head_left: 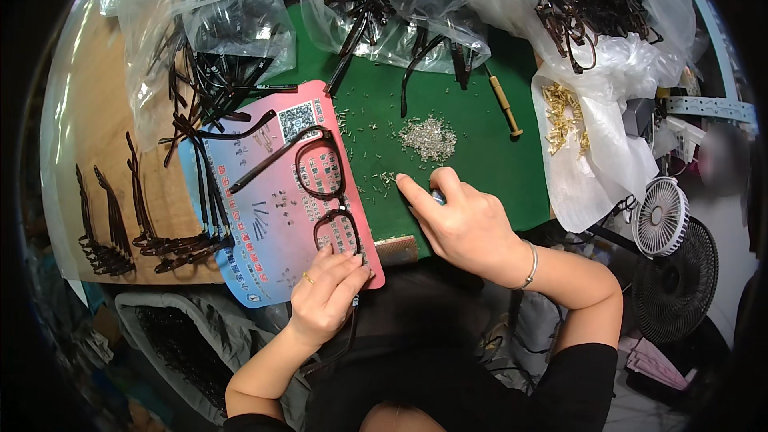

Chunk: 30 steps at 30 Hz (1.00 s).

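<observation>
A dark-brown eyeglass frame lies over a pink-and-blue printed sheet, one temple stretching to the upper left. My left hand is closed on the frame's near rim, a ring on one finger. On the green mat, my right hand reaches its index finger to a few loose screws. The same hand grips a small tool with a blue end, otherwise hidden in the palm. Just beyond the fingers sits a heap of tiny silvery screws.
A brass-coloured screwdriver lies at the mat's far right. Stacked dark frames and temples line the wooden table's left side. Plastic bags of eyeglass parts fill the back. Gold-coloured small parts rest on white wrapping; fans stand at right.
</observation>
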Each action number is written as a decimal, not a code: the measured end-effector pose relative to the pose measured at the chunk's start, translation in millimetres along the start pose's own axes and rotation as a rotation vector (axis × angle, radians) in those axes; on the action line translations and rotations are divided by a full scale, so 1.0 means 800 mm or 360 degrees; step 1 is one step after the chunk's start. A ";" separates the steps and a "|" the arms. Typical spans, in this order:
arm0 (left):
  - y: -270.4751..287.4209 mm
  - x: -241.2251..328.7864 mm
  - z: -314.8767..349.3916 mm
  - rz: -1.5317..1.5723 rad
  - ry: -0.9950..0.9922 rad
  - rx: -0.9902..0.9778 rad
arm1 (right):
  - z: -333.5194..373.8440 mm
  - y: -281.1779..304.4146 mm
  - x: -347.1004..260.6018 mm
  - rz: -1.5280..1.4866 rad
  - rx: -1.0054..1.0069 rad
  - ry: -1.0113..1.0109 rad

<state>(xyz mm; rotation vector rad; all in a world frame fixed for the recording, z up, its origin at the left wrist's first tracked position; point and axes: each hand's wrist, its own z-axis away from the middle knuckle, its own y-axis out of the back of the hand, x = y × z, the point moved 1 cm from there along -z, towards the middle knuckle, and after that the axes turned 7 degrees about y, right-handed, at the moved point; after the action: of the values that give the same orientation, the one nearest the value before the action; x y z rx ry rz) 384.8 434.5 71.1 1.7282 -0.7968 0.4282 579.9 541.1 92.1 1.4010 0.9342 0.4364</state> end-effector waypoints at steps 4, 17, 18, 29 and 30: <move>-0.003 -0.003 0.002 -0.0016 -0.0007 0.0057 | -0.001 -0.002 -0.002 0.0040 0.0029 0.0018; -0.004 -0.014 -0.008 0.0018 -0.0006 0.0079 | -0.003 -0.007 0.002 0.0165 0.0004 0.0127; -0.004 -0.013 -0.007 0.0007 -0.0006 0.0081 | -0.003 -0.007 0.003 0.0148 0.0002 0.0127; 0.001 -0.016 -0.009 0.0062 0.0004 -0.0012 | -0.007 0.006 0.009 -0.0371 -0.0068 0.0190; -0.001 -0.015 -0.008 0.0065 0.0008 -0.0008 | -0.006 0.013 0.011 -0.0578 -0.0120 0.0223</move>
<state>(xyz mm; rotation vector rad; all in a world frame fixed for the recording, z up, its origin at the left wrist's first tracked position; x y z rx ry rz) 377.1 443.9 64.6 1.7080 -0.8300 0.4580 583.8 552.7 100.1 1.1122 1.2462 0.2932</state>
